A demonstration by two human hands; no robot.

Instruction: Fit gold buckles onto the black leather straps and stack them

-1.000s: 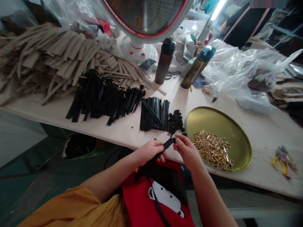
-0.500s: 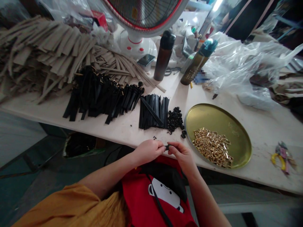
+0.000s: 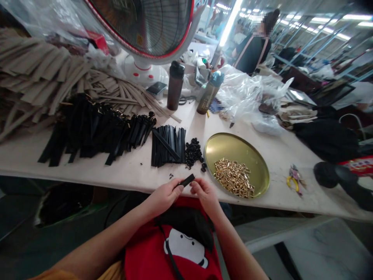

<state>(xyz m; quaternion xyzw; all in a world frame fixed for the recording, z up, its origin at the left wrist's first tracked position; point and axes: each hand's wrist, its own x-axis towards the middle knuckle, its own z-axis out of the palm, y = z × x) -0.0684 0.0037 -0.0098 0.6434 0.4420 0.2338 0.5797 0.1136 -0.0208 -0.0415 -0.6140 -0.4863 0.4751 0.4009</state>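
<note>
My left hand [image 3: 169, 196] is closed on a short black strap [image 3: 186, 181], whose free end points up to the right over the table's front edge. Close by that end is my right hand [image 3: 204, 190], its thumb and fingertips drawn together; whether anything small sits between them I cannot make out. Just beyond the hands lies a stack of flat black strips [image 3: 169, 146], with one strip slanted across the top. Beside it is a heap of small black pieces [image 3: 194, 152]. A round gold-coloured tray [image 3: 239, 146] holds a pile of small gold metal fittings [image 3: 234, 177].
Black straps with metal ends [image 3: 90, 132] and beige strips [image 3: 37, 77] cover the left side. A fan [image 3: 145, 31], a dark bottle [image 3: 176, 85] and a teal-lidded bottle [image 3: 210, 93] stand behind. Yellow-handled pliers [image 3: 293, 181] lie right. A person [image 3: 250, 50] is in the background.
The view has swung up and to the right. The strap, mostly hidden between both hands before, now shows its length from my left hand, and my right fingers have drawn slightly apart from the left ones.
</note>
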